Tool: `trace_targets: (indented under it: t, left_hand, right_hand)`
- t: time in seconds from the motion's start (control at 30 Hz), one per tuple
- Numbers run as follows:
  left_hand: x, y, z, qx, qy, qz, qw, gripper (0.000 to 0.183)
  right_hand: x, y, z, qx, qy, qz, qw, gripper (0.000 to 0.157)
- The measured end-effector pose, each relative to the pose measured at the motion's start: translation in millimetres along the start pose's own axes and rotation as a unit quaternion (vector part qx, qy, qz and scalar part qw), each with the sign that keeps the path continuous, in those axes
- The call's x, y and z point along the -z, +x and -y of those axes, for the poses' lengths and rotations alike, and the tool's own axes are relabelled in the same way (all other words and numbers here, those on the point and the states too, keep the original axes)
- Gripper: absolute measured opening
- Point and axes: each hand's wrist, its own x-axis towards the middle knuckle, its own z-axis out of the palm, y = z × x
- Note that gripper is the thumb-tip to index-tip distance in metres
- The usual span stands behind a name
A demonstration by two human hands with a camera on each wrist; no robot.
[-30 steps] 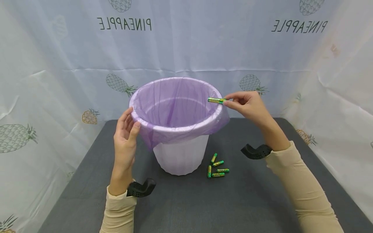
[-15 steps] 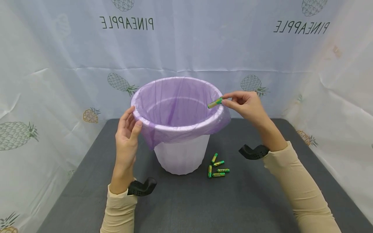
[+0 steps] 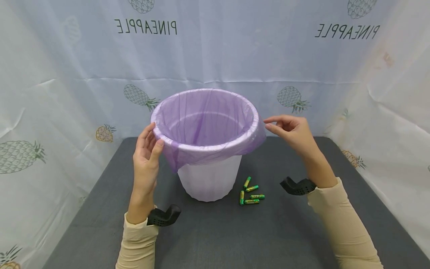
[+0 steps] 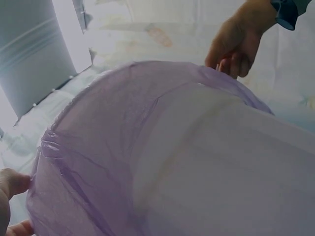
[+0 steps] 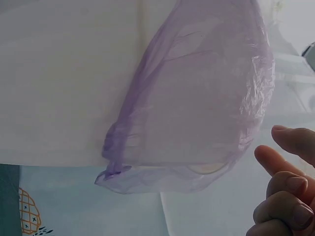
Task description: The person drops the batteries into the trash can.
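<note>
A white bin (image 3: 208, 179) with a purple bag liner (image 3: 208, 151) folded over its rim stands upright on the dark table. My left hand (image 3: 145, 160) rests against the rim's left side, thumb and fingertips spread on the liner. Just off the right side of the rim is my right hand (image 3: 290, 132), holding nothing; its thumb and index finger point at the liner, a small gap between their tips in the right wrist view. Several green and yellow batteries (image 3: 252, 188) lie in a loose group at the bin's front right. The bottom of the bin is hidden.
The dark table (image 3: 215, 239) reaches to a white curtain (image 3: 228, 56) printed with pineapples, which hangs behind and along both sides. A black wrist device (image 3: 164, 216) sits on the left forearm, another black device (image 3: 297, 186) on the right.
The battery that my right hand pinched over the rim tilted downward and has been let go inside the bin. The right hand has moved slightly right and down, out past the rim.
</note>
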Motion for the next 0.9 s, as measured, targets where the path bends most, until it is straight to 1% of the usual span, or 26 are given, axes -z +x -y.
trace_targets:
  t: [0.13,0.2,0.47,0.7,0.8,0.9]
  left_hand:
    - [-0.5,0.2,0.1,-0.002,-0.002,0.002,1.0000,0.046]
    - [-0.4,0.3,0.4,-0.004,-0.001,0.002,1.0000,0.046]
    - [-0.7,0.2,0.0,-0.001,0.006,-0.004,1.0000,0.046]
    - [-2.3,-0.2,-1.3,0.001,0.005,-0.008,1.0000,0.046]
    - [-3.0,-0.2,-1.5,0.003,0.005,-0.011,0.9999,0.046]
    - [-3.4,-0.4,-1.3,0.004,0.004,-0.015,0.9999,0.046]
  right_hand:
    - [2.7,-11,-9,-0.004,-0.011,-0.002,1.000,0.015]
    - [3.0,-15,-14,-0.006,-0.015,0.000,1.000,0.014]
    - [1.1,-32,-35,-0.028,-0.022,0.012,0.999,0.015]
    - [-6.3,-51,-59,-0.055,-0.020,0.021,0.998,0.024]
    - [-9.1,-59,-70,-0.069,-0.014,0.026,0.997,0.023]
    - [-11.6,-65,-81,-0.077,-0.005,0.032,0.997,0.018]
